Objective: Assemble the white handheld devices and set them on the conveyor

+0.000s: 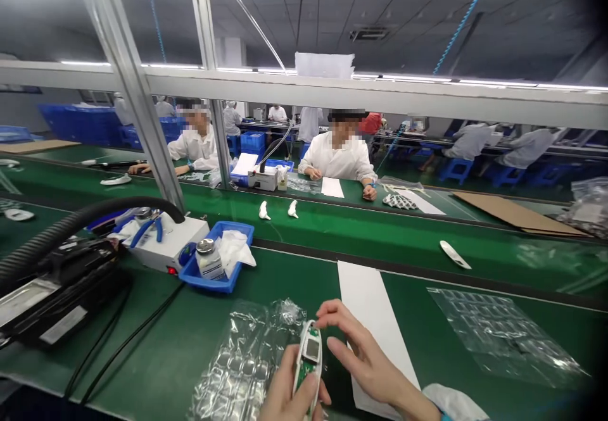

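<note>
My left hand is closed around a white device shell, long and narrow with rounded ends. Inside the shell lie a green circuit board and a small dark square screen. The thumb presses on the lower part of the shell. Just right of its upper end is my right hand, with fingers apart and nothing visible in them. Its fingertips come close to the shell's top; whether they touch it I cannot tell. Beneath and left of the hands lies a clear plastic blister sheet.
A white paper strip and another clear sheet lie on the right. At left stand a blue tray with a bottle, a white box and a black hose. White parts rest on the green belt; co-workers sit beyond.
</note>
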Motion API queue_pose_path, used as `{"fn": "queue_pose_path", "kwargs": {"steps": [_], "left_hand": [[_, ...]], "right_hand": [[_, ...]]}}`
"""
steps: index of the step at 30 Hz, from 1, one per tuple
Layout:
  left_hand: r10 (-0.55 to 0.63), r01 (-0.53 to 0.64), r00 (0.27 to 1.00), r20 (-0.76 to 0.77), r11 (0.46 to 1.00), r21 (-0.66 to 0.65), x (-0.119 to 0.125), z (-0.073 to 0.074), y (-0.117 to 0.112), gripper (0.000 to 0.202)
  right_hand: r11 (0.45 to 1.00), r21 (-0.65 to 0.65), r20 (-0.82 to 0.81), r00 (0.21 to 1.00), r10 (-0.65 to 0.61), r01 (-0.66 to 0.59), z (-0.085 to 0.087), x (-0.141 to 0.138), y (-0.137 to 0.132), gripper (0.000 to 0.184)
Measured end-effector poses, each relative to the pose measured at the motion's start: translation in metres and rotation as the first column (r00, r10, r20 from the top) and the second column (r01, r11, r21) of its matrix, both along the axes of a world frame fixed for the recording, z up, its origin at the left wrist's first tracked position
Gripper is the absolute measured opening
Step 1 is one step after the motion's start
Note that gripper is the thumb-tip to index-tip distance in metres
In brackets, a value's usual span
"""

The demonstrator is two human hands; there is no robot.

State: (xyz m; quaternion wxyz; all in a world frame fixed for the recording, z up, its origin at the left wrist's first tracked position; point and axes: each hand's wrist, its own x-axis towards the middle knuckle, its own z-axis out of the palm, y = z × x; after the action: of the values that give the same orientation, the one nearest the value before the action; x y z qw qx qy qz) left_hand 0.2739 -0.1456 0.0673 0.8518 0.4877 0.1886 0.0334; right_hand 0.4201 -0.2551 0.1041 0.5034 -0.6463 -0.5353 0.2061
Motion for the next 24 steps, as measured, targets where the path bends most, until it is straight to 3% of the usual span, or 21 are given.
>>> {"fn": "queue_pose_path", "kwargs": {"steps": [4, 9, 14, 16, 19, 21, 24], "left_hand": [[0.021, -0.015, 0.999, -0.033, 0.985, 0.171, -0.004, -0.007, 0.0, 0.059], [0.094, -0.072, 0.994, -0.054, 0.942, 0.329, -0.011, -0.009, -0.002, 0.058], [0.186, -0.157, 0.974, -0.129, 0.965, 0.21, -0.016, -0.003, 0.004, 0.065], [0.219, -0.199, 0.96, -0.173, 0.972, 0.126, -0.017, -0.002, 0.013, 0.065], [0.316, -0.308, 0.919, -0.236, 0.949, 0.068, -0.024, 0.003, 0.034, 0.061], [0.392, -0.387, 0.881, -0.264, 0.919, 0.071, -0.032, 0.007, 0.049, 0.064], [0.437, -0.428, 0.845, -0.308, 0.898, 0.101, -0.048, 0.009, 0.072, 0.079]], "right_hand": [[0.999, -0.04, -0.086, 0.996, -0.018, 0.015, 0.003, -0.008, 0.011, 0.012], [0.995, -0.079, -0.033, 0.998, -0.062, 0.06, 0.0, -0.022, 0.017, 0.014], [0.998, -0.057, 0.262, 0.965, 0.024, -0.01, 0.002, -0.043, 0.016, 0.016], [0.999, -0.04, 0.278, 0.96, 0.0, 0.012, 0.001, -0.041, 0.025, 0.015], [0.98, -0.112, 0.221, 0.965, -0.138, 0.166, -0.011, -0.018, 0.055, 0.016], [0.959, -0.206, 0.241, 0.96, -0.142, 0.194, -0.026, 0.001, 0.077, 0.018], [0.952, -0.248, 0.309, 0.946, -0.099, 0.181, -0.046, 0.025, 0.098, 0.021]]}}
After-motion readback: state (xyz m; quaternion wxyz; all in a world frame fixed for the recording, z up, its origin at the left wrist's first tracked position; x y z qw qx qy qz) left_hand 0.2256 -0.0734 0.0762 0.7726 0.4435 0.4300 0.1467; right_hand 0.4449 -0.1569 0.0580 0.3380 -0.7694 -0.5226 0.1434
